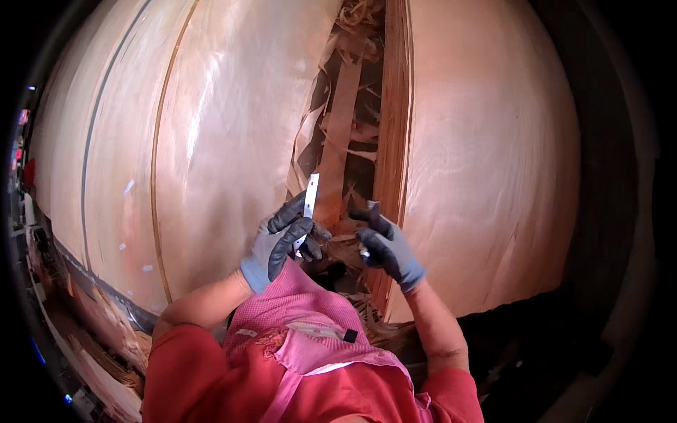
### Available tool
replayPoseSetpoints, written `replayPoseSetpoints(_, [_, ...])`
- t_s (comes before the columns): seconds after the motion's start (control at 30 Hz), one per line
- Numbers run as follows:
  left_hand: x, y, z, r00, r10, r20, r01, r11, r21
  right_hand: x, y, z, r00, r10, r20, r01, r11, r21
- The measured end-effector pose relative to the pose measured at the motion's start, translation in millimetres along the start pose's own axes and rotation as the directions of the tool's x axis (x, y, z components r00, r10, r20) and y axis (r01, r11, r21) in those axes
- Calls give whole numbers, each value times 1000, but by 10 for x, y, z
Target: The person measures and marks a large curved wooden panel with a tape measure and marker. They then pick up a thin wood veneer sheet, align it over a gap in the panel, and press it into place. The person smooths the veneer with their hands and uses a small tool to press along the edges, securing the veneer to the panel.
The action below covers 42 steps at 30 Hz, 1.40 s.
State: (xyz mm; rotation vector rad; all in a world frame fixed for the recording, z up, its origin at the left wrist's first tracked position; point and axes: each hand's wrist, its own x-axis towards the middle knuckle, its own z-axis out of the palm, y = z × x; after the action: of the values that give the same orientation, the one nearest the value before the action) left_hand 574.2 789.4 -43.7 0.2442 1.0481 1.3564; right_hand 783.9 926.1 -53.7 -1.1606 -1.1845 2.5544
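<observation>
Grey gloves with black palms and fingers cover both my hands. My left hand (pixel 285 236) is closed around a narrow white strip (pixel 311 194) with small dark marks along it. The strip stands nearly upright, its upper end rising above the fingers. A short way to the right, my right hand (pixel 386 248) is curled, fingers bent toward the left hand. Something small and pale shows at its fingers, too little to name. The two hands are apart, above the gap between two stacks of wood sheets.
A broad pale wood sheet (pixel 233 106) with a dark line and a brown line lies on the left. To the right is a thick stack of thin wood sheets (pixel 486 155). Torn veneer scraps (pixel 342 127) fill the gap between them. Small white tape pieces dot the left sheet.
</observation>
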Motion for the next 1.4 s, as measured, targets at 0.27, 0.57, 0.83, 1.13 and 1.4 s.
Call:
replayPoseSetpoints(0.27, [1068, 657, -367, 995, -44, 91, 27, 983, 182, 1272, -1020, 499, 986, -104, -129, 90, 990, -111])
replayPoseSetpoints(0.57, [1713, 1425, -619, 991, -130, 39, 118, 967, 227, 2003, -1756, 583, 953, -304, -14, 276, 884, -377])
replayPoseSetpoints(0.83, [3146, 2048, -388, 969, -244, 25, 233, 948, 215, 2951, -2782, -196, 971, -141, -192, 111, 981, -159])
replayPoseSetpoints(1.13, [4197, 2571, -444, 936, -224, -271, 225, 974, -28, 4506, -4267, -1425, 976, -157, -153, 101, 942, -321])
replayPoseSetpoints(1.4, [4710, 3467, -766, 930, -77, -359, 11, 983, -183, 5204, -5188, -863, 965, -225, 134, 255, 689, -678])
